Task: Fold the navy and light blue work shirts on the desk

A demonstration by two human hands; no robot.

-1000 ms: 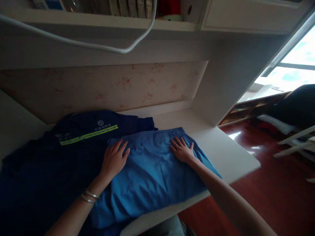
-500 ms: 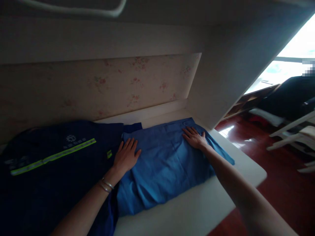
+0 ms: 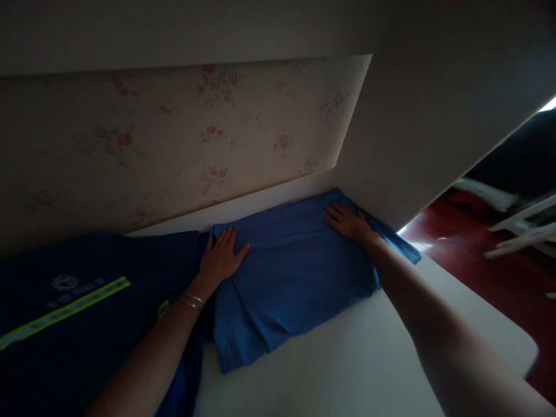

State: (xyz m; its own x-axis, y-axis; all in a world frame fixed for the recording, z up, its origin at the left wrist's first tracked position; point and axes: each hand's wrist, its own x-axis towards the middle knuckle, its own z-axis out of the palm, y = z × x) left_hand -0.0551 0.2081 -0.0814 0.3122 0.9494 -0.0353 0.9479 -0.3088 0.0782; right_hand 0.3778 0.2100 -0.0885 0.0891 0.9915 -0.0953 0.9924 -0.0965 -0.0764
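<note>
The folded blue garment (image 3: 295,272) lies at the back of the white desk (image 3: 347,370), its far edge against the floral wall (image 3: 174,145). Your left hand (image 3: 222,258) rests flat on its left edge, fingers spread, while your right hand (image 3: 347,223) lies open and flat on its far right corner, neither gripping anything. A dark jacket (image 3: 87,313) with a reflective stripe lies touching the garment's left side.

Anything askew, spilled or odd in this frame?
Nothing is spilled or damaged. The folded blue garment is slightly uneven: its layers do not line up along the near edge, and one corner pokes out to the right beyond the right hand. The left hand lies flat on its other end, beside the navy jacket.
</note>
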